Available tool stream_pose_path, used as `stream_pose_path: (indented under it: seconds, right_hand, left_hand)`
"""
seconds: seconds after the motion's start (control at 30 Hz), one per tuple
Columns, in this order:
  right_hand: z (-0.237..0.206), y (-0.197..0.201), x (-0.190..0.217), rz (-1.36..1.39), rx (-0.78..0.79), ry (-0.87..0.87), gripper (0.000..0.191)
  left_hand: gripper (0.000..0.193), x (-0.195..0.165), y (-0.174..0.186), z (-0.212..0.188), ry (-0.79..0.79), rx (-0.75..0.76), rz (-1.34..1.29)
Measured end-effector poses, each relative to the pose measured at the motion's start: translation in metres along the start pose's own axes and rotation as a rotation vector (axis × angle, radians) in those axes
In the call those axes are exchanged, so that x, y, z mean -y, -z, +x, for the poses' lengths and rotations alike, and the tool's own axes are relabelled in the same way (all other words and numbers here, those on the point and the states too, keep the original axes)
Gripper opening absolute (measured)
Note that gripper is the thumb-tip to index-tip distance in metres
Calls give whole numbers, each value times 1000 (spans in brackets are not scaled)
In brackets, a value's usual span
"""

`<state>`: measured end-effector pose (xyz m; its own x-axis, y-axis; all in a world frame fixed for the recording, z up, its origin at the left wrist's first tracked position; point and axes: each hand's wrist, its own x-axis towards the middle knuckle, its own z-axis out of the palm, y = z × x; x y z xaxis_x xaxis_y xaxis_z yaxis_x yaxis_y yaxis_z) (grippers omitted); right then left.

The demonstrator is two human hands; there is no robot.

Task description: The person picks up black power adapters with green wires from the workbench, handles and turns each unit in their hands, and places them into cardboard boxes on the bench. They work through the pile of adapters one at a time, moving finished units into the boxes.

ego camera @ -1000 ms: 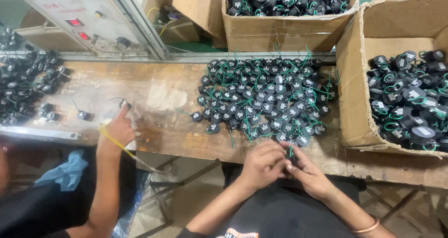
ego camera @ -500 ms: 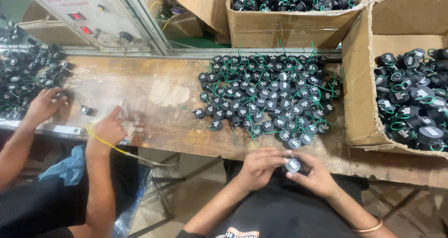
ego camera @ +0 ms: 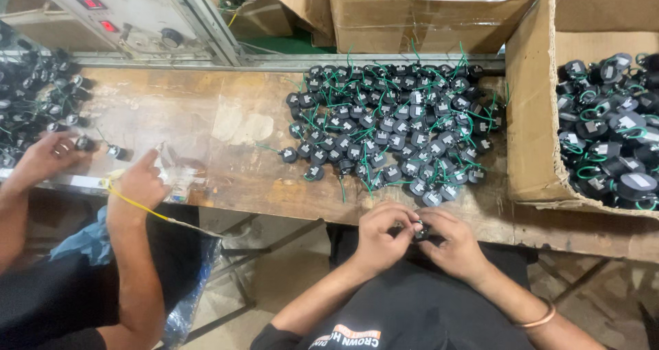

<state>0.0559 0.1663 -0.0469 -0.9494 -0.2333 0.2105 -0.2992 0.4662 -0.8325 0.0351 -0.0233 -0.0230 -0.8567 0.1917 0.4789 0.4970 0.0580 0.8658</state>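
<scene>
**Both hands pinching one small black part at bench edge**

Head view, the only one:

- Left hand (ego camera: 384,237) and right hand (ego camera: 449,243) meet at lower centre of frame, just off the near edge of the wooden bench (ego camera: 226,123). Fingers of both curled in, pinching 1 small black round part (ego camera: 420,232) between them. Part mostly covered by fingertips; detail can't be made out.
- Copper bangle (ego camera: 539,319) on the right wrist, 1.
- Pile of black parts with green leads (ego camera: 391,127) on the bench directly above the hands, centre of frame. Too many and too overlapped to count exactly; several dozen. Nearest ones lie just beyond the fingertips, not touching.
- Cardboard boxes: 2 holding the same parts. Open box at right edge (ego camera: 532,117), well filled; second box at top centre (ego camera: 412,27).
- Grey machine panel (ego camera: 123,14) upper left, with 2 red displays and 1 black knob.
- Co-worker at left of frame: 2 hands on the bench. One hand (ego camera: 48,158) at far left beside another heap of black parts (ego camera: 34,96); other hand (ego camera: 141,182) with forefinger out, yellow cord (ego camera: 137,202) at the wrist.
</scene>
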Motion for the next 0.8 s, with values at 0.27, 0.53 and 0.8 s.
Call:
stream_pose_path:
  seconds: [0.27, 0.53, 0.8]
  right_hand:
    - [1, 9, -4, 92, -62, 190, 38]
    - [-1, 14, -1, 175, -86, 151, 36]
    - [-3, 12, 9, -9, -51, 243, 52]
  left_hand:
    - [9, 37, 78, 0, -275, -414, 394]
    - [45, 73, 122, 2, -56, -198, 901]
    - [24, 74, 123, 2, 49, -518, 511]
